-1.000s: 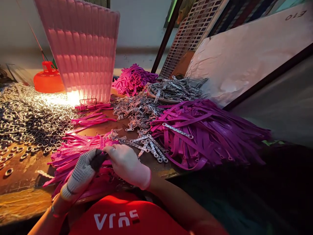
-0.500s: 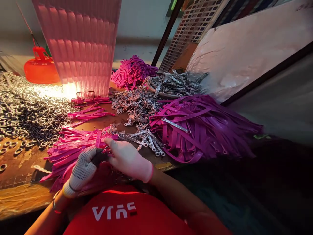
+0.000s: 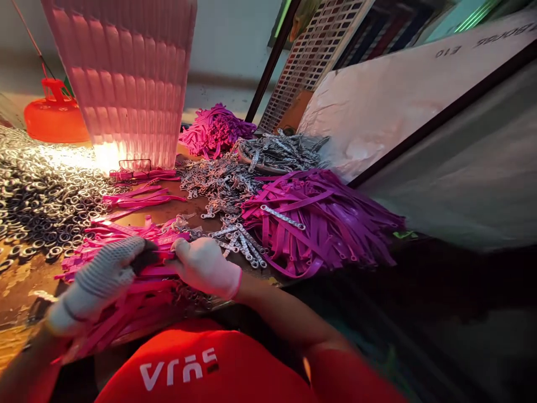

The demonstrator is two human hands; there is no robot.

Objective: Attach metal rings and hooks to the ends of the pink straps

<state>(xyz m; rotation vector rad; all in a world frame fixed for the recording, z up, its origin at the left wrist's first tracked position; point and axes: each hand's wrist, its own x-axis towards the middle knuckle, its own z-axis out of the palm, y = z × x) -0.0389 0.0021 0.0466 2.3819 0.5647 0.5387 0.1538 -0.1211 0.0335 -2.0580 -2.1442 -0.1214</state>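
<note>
My left hand (image 3: 107,271), in a dotted knit glove with black material over the fingertips, is closed in front of me. Facing it, my right hand (image 3: 205,264), in a smooth white glove, has its fingers pinched. A short length of pink strap (image 3: 165,255) runs between the two sets of fingertips; its ends are hidden in the grips. Beneath and around both hands lies a heap of pink straps (image 3: 138,310). Behind the right hand are loose braided metal links (image 3: 243,246) with ringed ends.
Metal rings (image 3: 54,207) are piled at left under an orange lamp (image 3: 56,120). A ribbed translucent panel (image 3: 126,84) stands behind. More metal links (image 3: 222,179) lie mid-table, with purple straps (image 3: 323,224) at right and another bundle (image 3: 216,131) at the back.
My left hand has moved left and turned flatter, and my right hand has closed into a tighter pinch. The strap now shows between them. The whole view has shifted slightly.
</note>
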